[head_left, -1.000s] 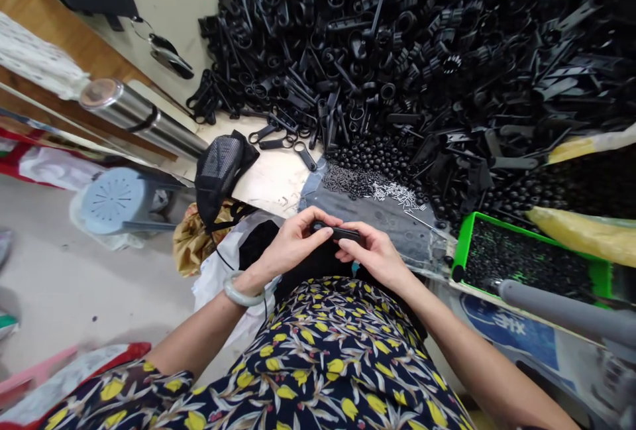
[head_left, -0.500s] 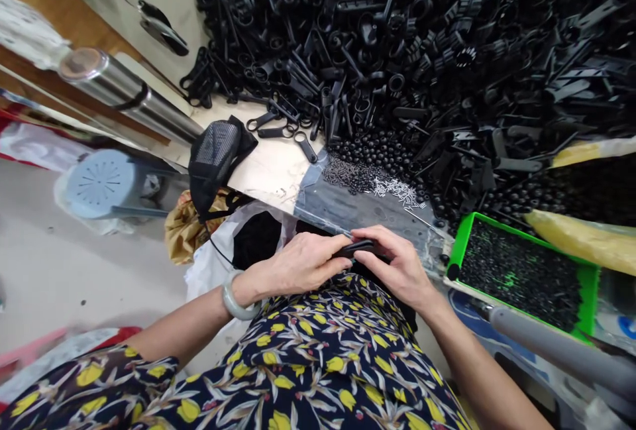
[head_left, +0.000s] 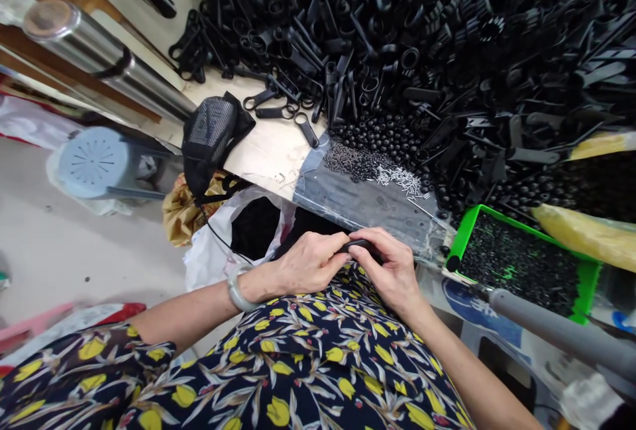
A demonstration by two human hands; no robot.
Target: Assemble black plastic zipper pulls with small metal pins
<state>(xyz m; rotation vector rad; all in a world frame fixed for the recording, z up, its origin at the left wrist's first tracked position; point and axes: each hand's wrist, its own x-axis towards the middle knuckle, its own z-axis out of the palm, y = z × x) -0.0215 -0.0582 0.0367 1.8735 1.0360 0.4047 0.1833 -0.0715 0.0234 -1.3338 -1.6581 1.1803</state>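
Note:
Both hands meet in front of my body, just off the table's front edge, around one small black part (head_left: 358, 243). My left hand (head_left: 311, 262) pinches its left end between thumb and fingers. On the other end, the thumb and fingers of my right hand (head_left: 390, 268) are closed. Fingers hide much of the part's shape. Beyond the hands, a grey work surface (head_left: 348, 201) holds silver pins (head_left: 400, 178), tiny dark pieces (head_left: 348, 160) and round black beads (head_left: 380, 135). A large heap of black plastic parts (head_left: 368, 32) lies behind them.
A green tray (head_left: 461, 239) of small black pieces stands at the right, near a yellow bag (head_left: 586, 234). To the left are a black mesh pouch (head_left: 213, 132), a steel flask (head_left: 114, 59) and a blue stool (head_left: 93, 161). A white bag (head_left: 209, 241) hangs below the table edge.
The view has shifted slightly, bringing the table and heap a little larger. Both hands still hold the black part, less of which shows between the fingers.

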